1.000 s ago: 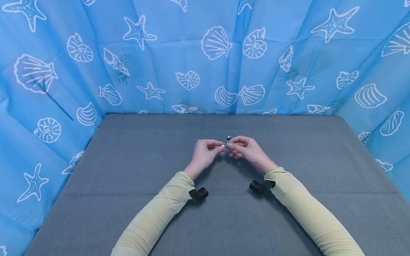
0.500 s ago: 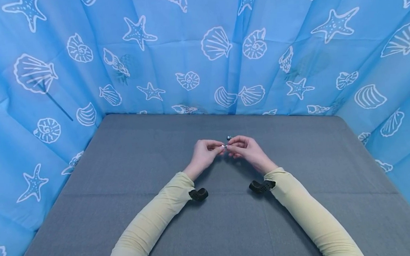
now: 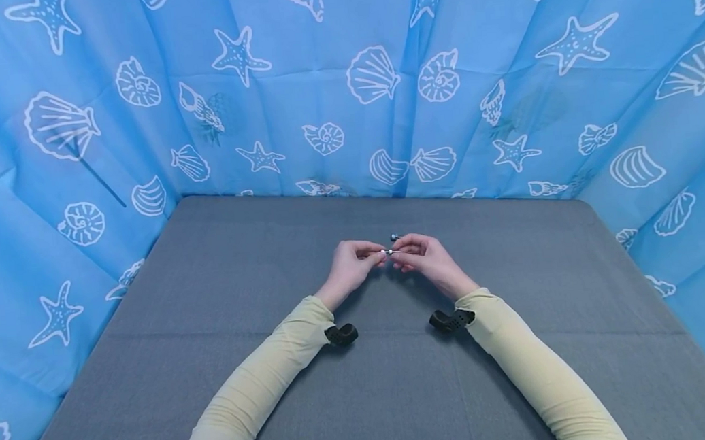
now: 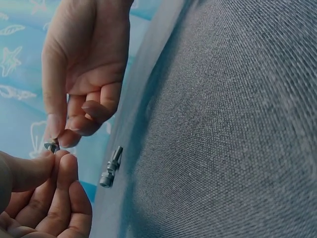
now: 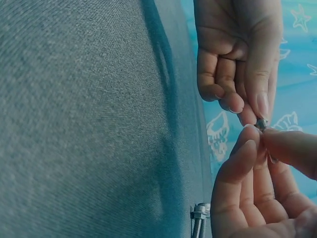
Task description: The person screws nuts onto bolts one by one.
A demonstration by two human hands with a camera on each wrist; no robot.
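Both hands meet near the far middle of the table. My left hand [image 3: 350, 261] pinches one end of a small silver bolt [image 3: 388, 252] between thumb and index finger. From the other side, the thumb and index finger of my right hand [image 3: 427, 258] pinch it too. Seen from the left wrist, a dark ring-like part [image 4: 51, 146] sits on the bolt between the two sets of fingertips; whether it is a nut or a washer I cannot tell. Fingertips hide most of the bolt. Beyond them on the cloth lie metal bolts [image 4: 112, 166], one with a nut [image 5: 199, 215] on it.
Grey cloth covers the table [image 3: 394, 380]. A blue curtain [image 3: 331, 92] with white shell and starfish prints hangs at the back and both sides. Black wrist devices [image 3: 341, 334] stick out from the pale yellow sleeves [image 3: 265, 376].
The right fingertips shift slightly at the bolt, and a little more metal shows between the hands. Both arms and the bolts on the table stay in place.
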